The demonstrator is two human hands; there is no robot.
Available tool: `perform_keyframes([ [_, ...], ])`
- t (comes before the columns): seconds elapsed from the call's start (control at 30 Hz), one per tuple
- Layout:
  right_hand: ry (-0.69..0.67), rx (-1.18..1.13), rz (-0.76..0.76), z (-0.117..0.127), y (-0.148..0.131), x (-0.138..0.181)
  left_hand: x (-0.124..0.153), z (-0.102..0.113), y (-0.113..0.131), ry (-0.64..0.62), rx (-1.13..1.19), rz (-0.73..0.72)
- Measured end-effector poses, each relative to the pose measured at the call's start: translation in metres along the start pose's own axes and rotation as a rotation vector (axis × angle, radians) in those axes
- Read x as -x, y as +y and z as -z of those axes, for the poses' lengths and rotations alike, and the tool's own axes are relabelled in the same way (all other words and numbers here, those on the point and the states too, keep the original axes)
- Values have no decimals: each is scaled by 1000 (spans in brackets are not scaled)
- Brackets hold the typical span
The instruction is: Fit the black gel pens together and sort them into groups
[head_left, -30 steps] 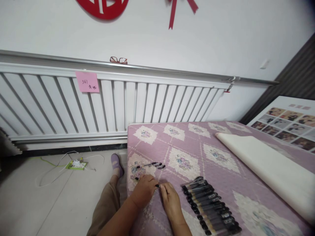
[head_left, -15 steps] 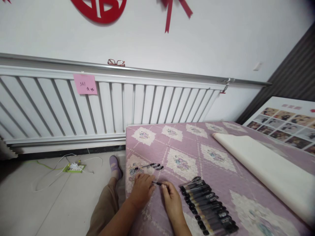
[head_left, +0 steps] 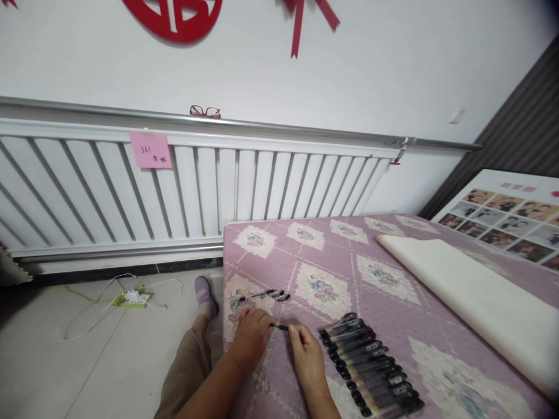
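Observation:
Between my two hands is a slim black pen [head_left: 283, 327], lying roughly level just above the patterned bed cover. My left hand [head_left: 254, 334] is closed over its left end, which the fingers hide. With thumb and fingers pinched, my right hand [head_left: 307, 355] grips the other end. Just beyond my left hand lie a few loose black pen parts [head_left: 277, 295] and a thin dark stick-like piece [head_left: 257, 294]. To the right of my right hand, several black-capped pens [head_left: 371, 369] with clear barrels are laid side by side in a slanting row.
A purple floral cover [head_left: 279, 256] spreads over the bed. A rolled cream sheet [head_left: 458, 291] and a photo board [head_left: 502, 224] are on the right. The radiator [head_left: 257, 186] stands behind. On the floor at left are a power strip [head_left: 133, 298] and loose cables.
My right hand has shifted slightly to the right with its end of the pen. My left hand stays almost in place, and a thin bit of the pen now shows beside its fingers.

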State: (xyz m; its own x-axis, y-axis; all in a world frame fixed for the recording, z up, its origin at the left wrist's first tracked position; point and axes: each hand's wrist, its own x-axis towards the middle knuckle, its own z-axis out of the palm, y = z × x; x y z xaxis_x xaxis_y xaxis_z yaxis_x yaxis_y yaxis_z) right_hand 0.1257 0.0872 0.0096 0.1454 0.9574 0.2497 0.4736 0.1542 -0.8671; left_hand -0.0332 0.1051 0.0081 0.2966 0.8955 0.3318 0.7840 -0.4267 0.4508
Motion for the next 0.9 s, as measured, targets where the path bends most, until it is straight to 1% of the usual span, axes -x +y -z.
perform_keyframes([
  [0.17, -2, -116, -43, 1, 3, -2, 0, 2, 0, 24, 11, 14],
  [0.3, -49, -101, -23, 3, 2, -1, 0, 2, 0, 24, 22, 16],
  [0.43, -24, -57, -28, 3, 0, 0, 0, 1, 0, 29, 24, 15],
  [0.57, 33, -123, -38, 1, 2, -1, 0, 2, 0, 24, 24, 28],
  [0.63, 25, -145, -34, 2, 3, -2, 0, 2, 0, 23, 23, 31],
  [0.73, 2, -109, -21, 2, 1, -1, 0, 2, 0, 30, 26, 33],
  [0.8, 11, -82, -24, 2, 0, -1, 1, 3, 0, 31, 30, 33],
  [0.9, 48, -106, -42, 2, -1, -1, 1, 3, 0, 30, 34, 41],
])
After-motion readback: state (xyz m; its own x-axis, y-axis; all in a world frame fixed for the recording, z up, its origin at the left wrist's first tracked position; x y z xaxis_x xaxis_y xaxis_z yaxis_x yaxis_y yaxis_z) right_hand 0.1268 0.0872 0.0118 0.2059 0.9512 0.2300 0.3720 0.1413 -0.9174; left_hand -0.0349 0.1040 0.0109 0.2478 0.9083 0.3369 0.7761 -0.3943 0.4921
